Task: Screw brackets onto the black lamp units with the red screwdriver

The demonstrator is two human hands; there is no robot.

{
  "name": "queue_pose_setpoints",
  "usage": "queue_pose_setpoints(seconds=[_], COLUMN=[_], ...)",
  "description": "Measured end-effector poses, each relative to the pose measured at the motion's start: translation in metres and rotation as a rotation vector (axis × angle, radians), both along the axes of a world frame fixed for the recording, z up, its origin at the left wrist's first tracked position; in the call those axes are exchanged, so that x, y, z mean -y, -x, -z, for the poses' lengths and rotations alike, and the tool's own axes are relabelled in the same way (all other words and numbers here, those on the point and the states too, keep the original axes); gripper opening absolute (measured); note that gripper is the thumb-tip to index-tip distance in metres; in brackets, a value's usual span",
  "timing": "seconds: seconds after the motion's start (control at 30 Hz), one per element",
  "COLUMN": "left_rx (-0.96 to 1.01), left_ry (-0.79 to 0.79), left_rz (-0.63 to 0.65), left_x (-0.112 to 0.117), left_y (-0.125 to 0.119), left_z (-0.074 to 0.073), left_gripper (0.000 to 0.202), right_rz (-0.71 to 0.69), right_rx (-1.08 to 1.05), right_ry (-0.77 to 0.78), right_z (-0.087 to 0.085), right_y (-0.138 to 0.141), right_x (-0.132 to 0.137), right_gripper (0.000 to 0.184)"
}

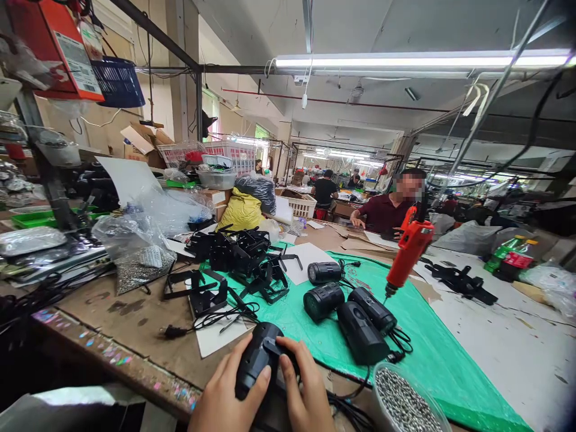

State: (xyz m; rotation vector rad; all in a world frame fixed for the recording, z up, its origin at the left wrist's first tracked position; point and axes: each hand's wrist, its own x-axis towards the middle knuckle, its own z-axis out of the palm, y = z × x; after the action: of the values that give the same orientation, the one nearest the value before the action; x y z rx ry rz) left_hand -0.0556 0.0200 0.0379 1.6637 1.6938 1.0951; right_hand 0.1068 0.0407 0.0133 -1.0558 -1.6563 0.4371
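Note:
At the table's near edge both my hands grip one black cylindrical lamp housing (256,360). My left hand (227,399) wraps its left side, thumb on top. My right hand (303,390) holds the right side, fingers curled over a black bracket on it. Just beyond, several similar black housings (360,330) with cords lie on a green sheet (423,342). A pile of black metal brackets (245,258) sits farther back. An orange electric screwdriver (407,252) hangs tip down over the green sheet.
A clear bowl of small screws (402,402) stands by my right hand. Plastic bags (144,228), boxes and baskets crowd the left and back. A person in a dark red shirt (387,210) sits across the table. Green bottles (506,255) stand at right.

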Motion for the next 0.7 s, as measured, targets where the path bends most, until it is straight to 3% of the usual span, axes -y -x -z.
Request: queue_pose_setpoints(seconds=[0.3, 0.47, 0.7], left_rx=[0.046, 0.047, 0.048], left_ry=[-0.051, 0.015, -0.001], left_rz=[-0.111, -0.061, -0.052], left_x=[0.002, 0.004, 0.006], left_y=[-0.001, 0.001, -0.001], left_z=[0.0, -0.001, -0.002], left_gripper=[0.054, 0.056, 0.054], right_rz=[-0.06, -0.01, 0.011], right_rx=[0.189, 0.23, 0.205], right_ry=[-0.038, -0.067, -0.115], right_z=[-0.01, -0.013, -0.003], right_y=[-0.007, -0.009, -0.005], right_x=[0.001, 0.003, 0.003], right_gripper=[0.034, 0.035, 0.038])
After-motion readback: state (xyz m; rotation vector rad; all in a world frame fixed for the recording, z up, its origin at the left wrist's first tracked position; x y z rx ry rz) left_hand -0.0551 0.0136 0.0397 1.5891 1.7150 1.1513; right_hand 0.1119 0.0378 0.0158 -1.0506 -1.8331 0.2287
